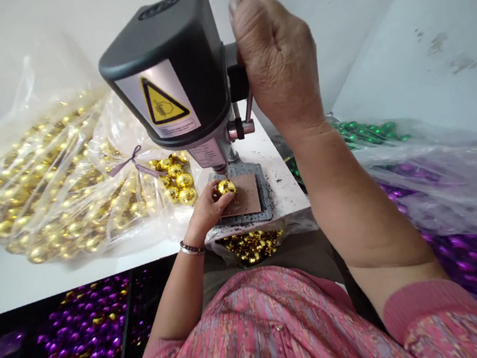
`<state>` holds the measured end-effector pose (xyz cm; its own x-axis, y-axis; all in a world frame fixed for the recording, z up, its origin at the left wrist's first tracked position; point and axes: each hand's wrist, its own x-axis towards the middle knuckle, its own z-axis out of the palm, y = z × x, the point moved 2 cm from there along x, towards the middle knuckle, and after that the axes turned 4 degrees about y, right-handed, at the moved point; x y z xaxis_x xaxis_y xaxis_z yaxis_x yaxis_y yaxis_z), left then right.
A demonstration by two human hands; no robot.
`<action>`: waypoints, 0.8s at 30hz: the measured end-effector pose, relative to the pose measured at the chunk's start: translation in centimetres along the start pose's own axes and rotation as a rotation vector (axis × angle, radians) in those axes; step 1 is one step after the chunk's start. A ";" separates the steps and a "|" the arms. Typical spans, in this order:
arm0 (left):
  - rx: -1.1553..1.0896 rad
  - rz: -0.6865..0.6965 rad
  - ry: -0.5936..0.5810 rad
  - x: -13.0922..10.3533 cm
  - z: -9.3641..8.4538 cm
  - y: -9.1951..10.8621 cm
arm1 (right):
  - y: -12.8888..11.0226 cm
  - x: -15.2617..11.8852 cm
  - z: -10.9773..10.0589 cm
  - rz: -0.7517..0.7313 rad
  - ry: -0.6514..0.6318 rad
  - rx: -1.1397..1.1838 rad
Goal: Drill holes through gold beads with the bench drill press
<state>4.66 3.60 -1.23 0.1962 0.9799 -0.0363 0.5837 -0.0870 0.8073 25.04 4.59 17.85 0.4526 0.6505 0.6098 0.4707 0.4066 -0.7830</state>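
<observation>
A gold mirrored ball (226,188) sits under the bit of a small bench drill press (169,66), pinched in the fingers of my left hand (208,207). Beneath the ball is a brown board (246,195) on the grey drill base (265,217). High on the right of the machine, my right hand (278,54) is closed around its handle; most of the fingers are hidden behind the hand. The tip of the bit is close above the ball, and I cannot tell whether it touches. Several loose gold balls (184,180) lie left of the base.
Large clear bags of gold balls (50,189) cover the table's left side. Dark shavings dot the white tabletop (280,188). More gold balls (252,246) hang in a bag below the front edge. Purple balls (86,322) fill a black tray; green balls (366,130) and bagged purple balls (472,261) lie right.
</observation>
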 end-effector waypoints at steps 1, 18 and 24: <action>-0.005 0.005 0.006 0.0 0.0 0.0 | 0.0 0.0 0.0 0.000 -0.004 0.001; -0.155 0.053 -0.102 0.6 1.8 1.0 | -0.4 -1.3 -1.5 -0.113 -0.109 0.079; -0.125 0.022 -0.076 0.5 1.8 0.8 | -0.9 -6.5 -4.5 -0.203 -0.202 -0.053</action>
<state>6.63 3.67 -1.65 0.2694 0.9613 -0.0583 0.4771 -0.0806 0.8751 25.03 -2.89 15.16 0.1882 0.6759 0.7126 0.5772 0.5109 -0.6371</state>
